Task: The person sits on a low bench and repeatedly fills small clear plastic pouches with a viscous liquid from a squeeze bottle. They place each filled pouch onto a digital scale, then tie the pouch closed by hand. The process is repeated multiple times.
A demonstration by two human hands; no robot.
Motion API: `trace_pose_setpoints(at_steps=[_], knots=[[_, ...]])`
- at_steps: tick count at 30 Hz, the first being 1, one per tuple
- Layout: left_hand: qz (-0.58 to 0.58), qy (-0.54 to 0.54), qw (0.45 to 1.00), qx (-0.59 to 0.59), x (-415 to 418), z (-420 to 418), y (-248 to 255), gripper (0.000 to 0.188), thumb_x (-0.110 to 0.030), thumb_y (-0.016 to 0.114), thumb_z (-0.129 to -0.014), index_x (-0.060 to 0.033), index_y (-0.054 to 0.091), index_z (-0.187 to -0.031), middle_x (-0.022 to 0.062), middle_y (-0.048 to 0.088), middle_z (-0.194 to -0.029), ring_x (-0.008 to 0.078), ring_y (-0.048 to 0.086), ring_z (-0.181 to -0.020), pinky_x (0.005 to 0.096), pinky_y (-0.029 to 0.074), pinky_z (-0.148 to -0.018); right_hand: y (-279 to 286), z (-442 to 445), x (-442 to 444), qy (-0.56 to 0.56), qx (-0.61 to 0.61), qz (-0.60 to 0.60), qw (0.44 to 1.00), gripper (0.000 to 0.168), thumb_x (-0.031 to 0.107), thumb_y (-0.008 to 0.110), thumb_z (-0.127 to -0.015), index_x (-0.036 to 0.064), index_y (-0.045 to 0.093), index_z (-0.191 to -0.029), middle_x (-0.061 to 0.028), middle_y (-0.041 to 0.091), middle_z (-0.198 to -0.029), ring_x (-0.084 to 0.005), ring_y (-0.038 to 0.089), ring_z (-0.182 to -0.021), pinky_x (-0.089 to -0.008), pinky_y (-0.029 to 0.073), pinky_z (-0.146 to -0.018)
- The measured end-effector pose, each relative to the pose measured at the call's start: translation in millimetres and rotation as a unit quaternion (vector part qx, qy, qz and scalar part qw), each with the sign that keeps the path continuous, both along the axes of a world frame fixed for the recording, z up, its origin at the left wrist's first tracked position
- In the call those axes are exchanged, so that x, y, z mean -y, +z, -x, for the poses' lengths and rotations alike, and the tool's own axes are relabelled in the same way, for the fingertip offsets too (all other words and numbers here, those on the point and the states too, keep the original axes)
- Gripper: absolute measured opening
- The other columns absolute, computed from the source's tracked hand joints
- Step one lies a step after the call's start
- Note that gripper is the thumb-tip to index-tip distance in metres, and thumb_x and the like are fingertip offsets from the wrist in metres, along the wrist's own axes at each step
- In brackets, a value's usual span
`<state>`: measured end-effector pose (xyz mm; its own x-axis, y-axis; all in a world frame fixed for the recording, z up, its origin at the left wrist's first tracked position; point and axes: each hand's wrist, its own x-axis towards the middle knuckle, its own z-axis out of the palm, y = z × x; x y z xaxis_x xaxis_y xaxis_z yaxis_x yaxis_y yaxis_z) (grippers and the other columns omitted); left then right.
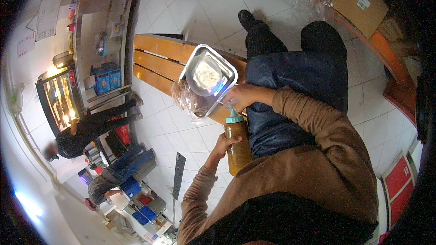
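My left hand (224,144) grips a clear squeeze bottle (236,153) filled with brown-yellow liquid. The bottle has a turquoise screw cap and nozzle (234,119). Close to the nozzle tip is my right hand (241,97), its fingers bent and blurred; a bit of clear plastic may be between them, but I cannot tell. Just beyond, a rectangular metal tray (232,71) rests on a slatted wooden bench (160,56). In the tray is a round bowl (194,83) with a whitish substance inside. Clear plastic bags (186,100) lie over the tray's left edge.
A person in dark clothes (92,126) stands by a lit glass display cabinet (56,98) at the left. Another person (114,177) leans over a counter with blue containers (144,214). A cardboard box (357,5) sits on orange shelving (391,58) at the upper right.
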<state>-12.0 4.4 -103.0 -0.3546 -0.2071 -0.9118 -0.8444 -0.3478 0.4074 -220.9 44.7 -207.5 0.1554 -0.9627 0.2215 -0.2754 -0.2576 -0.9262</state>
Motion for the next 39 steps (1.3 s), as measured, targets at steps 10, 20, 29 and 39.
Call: trace_pose_setpoints(at_steps=[10,20,29,39], knots=[[-0.006,0.023,1.0,-0.013,2.7,-11.0,-12.5,0.047,-0.021,0.069,-0.064,0.0045,0.051,-0.099,0.01,0.058,-0.088,0.019,0.056,-0.079,0.0301,0.044,-0.073,-2.1,-0.2,0.1,-0.016,0.022,0.009,1.0,0.044,0.018,0.068,-0.053,0.01,0.059,-0.095,-0.0119,0.059,-0.086,-0.0279,0.057,-0.081,-0.0368,0.045,-0.068],[0.008,0.024,1.0,-0.003,-0.6,-7.4,-9.8,0.046,-0.022,0.069,-0.064,0.0039,0.052,-0.098,0.0082,0.057,-0.087,0.017,0.055,-0.077,0.0289,0.043,-0.071,3.1,3.1,-0.1,-0.013,0.016,-0.002,1.0,0.044,0.016,0.067,-0.053,0.007,0.058,-0.095,-0.0138,0.058,-0.088,-0.0285,0.056,-0.083,-0.036,0.045,-0.071],[0.011,0.022,0.999,-0.038,-0.4,-3.0,-5.3,0.043,-0.019,0.069,-0.064,0.0013,0.052,-0.098,0.0059,0.057,-0.086,0.015,0.054,-0.076,0.0279,0.043,-0.07,-3.1,0.3,0.2,-0.012,0.058,-0.014,0.998,0.044,0.014,0.067,-0.057,0.008,0.058,-0.099,-0.0124,0.058,-0.09,-0.0277,0.055,-0.085,-0.0341,0.044,-0.074],[0.33,0.016,0.916,-0.228,9.3,-18.9,-0.4,0.068,-0.021,0.08,-0.052,0.0045,0.044,-0.104,0.0122,0.058,-0.095,0.019,0.057,-0.085,0.0314,0.046,-0.076,30.4,-0.3,39.7,0.025,0.174,-0.039,0.984,0.053,0.019,0.072,-0.063,0.001,0.052,-0.108,-0.0073,0.061,-0.086,-0.0114,0.056,-0.079,-0.0259,0.044,-0.071]])
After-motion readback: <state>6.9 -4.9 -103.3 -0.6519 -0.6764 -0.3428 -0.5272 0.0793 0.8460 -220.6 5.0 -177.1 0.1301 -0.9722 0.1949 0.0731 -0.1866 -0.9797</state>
